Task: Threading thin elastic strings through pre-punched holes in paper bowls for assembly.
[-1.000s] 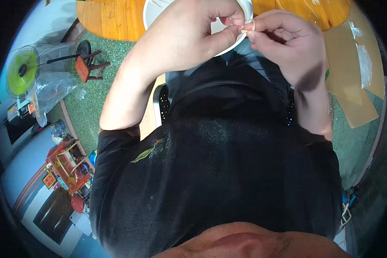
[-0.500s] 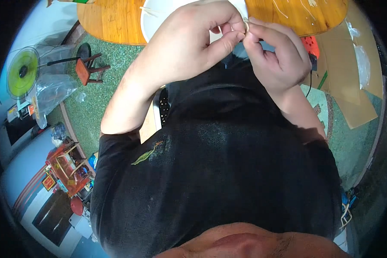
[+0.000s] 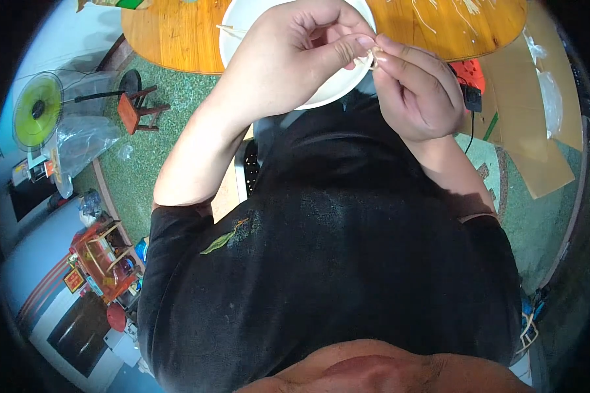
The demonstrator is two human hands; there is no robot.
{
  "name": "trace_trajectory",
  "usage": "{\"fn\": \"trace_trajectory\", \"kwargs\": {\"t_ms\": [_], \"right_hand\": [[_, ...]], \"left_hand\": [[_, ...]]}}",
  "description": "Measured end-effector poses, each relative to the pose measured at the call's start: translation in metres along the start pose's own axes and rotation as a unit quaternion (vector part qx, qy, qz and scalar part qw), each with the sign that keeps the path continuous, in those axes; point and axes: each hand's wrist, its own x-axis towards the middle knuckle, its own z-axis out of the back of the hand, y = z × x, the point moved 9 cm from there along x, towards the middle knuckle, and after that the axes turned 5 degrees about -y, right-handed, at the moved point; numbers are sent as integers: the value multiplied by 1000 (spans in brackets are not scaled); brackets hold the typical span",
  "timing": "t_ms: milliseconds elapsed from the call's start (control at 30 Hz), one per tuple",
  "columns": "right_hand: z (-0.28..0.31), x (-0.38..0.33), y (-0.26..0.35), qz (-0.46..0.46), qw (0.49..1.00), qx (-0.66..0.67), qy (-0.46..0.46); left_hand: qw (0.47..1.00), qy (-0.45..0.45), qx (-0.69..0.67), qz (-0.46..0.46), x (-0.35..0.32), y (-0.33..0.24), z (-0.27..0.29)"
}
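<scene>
Over a white round dish (image 3: 328,98) at the table's edge, my two hands meet at the fingertips. Between them is a thin pale strand (image 3: 373,60), bent into a small loop; much of it is hidden by the fingers. My left hand (image 3: 285,62) pinches it between thumb and forefinger. From the other side, my right hand (image 3: 423,92) pinches it too, with its fingers curled in. A few more pale strands (image 3: 231,29) stick out over the dish's left rim. What the strand is made of is too small to tell.
The wooden table (image 3: 170,39) carries loose pale strands (image 3: 426,19) and a small bunch (image 3: 472,6) at the right. Flattened cardboard (image 3: 524,118) lies right, near a black box with a cable (image 3: 472,97). Left are a small stool (image 3: 130,112) and a green fan (image 3: 38,108).
My hands have shifted slightly, and the fingertips have re-gripped the strand. A loop of it now hangs below them. More of the dish's near rim shows.
</scene>
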Motion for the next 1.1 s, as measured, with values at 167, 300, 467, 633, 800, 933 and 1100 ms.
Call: {"fn": "trace_trajectory", "kwargs": {"t_ms": [167,300,467,633,800,933,1100], "right_hand": [[8,1,0,-63,997,41,-13],[7,10,3,-105,991,86,13],[6,2,-17,-283,924,247,-65],[2,9,-20,-313,922,226,1],[2,6,-28,-280,912,299,-14],[-17,-10,-50,-458,802,382,-35],[-34,-15,-57,-485,772,409,-32]], "left_hand": [[988,-42,150,8,1,-5,11],[914,-123,313,-226,-3,-13,22],[968,-26,246,-51,-1,0,9],[951,61,270,-138,-27,-43,-9],[944,-43,291,-152,-40,-41,21],[973,-101,-82,-188,-52,-32,44],[958,-74,-180,-212,-34,-13,47]]}}
